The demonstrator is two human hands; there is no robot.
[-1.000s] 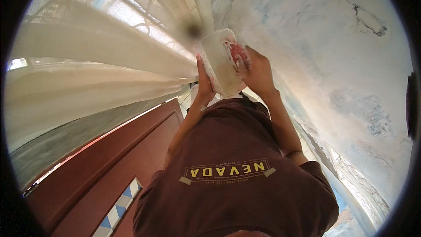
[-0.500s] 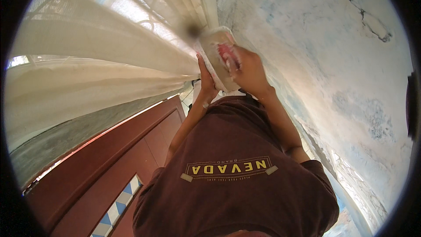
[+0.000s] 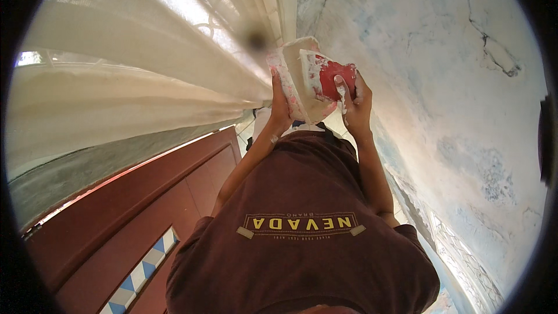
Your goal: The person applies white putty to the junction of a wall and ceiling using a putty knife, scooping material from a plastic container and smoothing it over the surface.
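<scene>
My left hand (image 3: 280, 106) is wrapped round the outer side of a putty-smeared tub (image 3: 289, 84) with pinkish-white walls, held out in front of my chest. The tub is tilted, with its opening toward me, and its inside is pale and coated. Between the thumb and fingers of my right hand (image 3: 359, 108) is a red putty scraper (image 3: 338, 77). White putty covers the scraper's left edge, which overlaps the tub's opening; I cannot tell whether they touch. More white putty is stuck on my right thumb.
Cream curtains (image 3: 139, 102) hang at the left over a bright window. Below them is a reddish-brown panelled door (image 3: 133, 209) with a blue-and-white patterned strip. Close on the right runs a patchy white wall (image 3: 418, 70) with a dark crack near its top right.
My right hand has drawn back to the right from over the tub's opening and turned, so the red scraper now shows plainly. The left hand and tub have shifted slightly right.
</scene>
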